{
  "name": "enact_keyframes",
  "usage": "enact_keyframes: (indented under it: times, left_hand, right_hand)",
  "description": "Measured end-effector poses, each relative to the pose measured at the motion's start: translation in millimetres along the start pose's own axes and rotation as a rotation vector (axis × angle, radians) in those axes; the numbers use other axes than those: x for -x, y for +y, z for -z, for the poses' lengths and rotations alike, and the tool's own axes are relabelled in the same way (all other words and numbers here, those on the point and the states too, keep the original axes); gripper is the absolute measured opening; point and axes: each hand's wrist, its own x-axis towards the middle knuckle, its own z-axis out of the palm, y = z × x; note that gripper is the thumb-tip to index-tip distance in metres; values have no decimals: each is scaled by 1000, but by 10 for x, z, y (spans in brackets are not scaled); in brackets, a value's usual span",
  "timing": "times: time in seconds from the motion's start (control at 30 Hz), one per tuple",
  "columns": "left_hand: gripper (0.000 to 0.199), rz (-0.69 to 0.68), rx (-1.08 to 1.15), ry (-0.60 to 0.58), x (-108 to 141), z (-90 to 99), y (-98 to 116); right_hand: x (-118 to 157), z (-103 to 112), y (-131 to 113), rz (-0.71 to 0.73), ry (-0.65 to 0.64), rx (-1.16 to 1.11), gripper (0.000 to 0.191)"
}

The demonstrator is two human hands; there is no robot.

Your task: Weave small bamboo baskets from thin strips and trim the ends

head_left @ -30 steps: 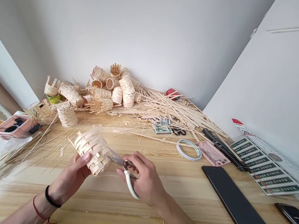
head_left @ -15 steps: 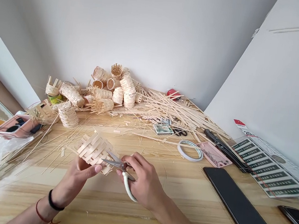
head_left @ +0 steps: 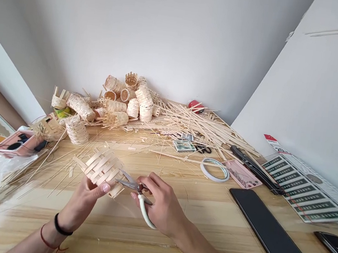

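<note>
A small woven basket (head_left: 104, 168) of pale wooden strips lies tilted in my left hand (head_left: 88, 196), whose thumb presses on its near side while the other fingers are hidden beneath. Loose strip ends stick out at both of its ends. My right hand (head_left: 162, 203) is closed around the white handles of a pair of scissors (head_left: 132, 184). The blades are parted and reach the right-hand edge of the basket. Whether a strip lies between them I cannot tell.
Woven baskets (head_left: 143, 98) are heaped against the wall beside loose wooden strips (head_left: 200, 124). A tape roll (head_left: 203, 168), a pink tray (head_left: 241, 174), a black utility knife (head_left: 253, 167) and a phone (head_left: 275, 234) lie rightward. A pink box (head_left: 18, 147) stands left.
My left hand has shifted slightly left with the basket, which has turned a little, and a long strip end now shows at its left. The scissors have hardly moved.
</note>
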Motion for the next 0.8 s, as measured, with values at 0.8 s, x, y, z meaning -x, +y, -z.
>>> enact_keyframes:
  times: [0.8]
  left_hand:
    - [68, -13, 26, 43, 30, 76, -105]
  right_hand:
    - [9, -8, -16, 47, -19, 22, 17]
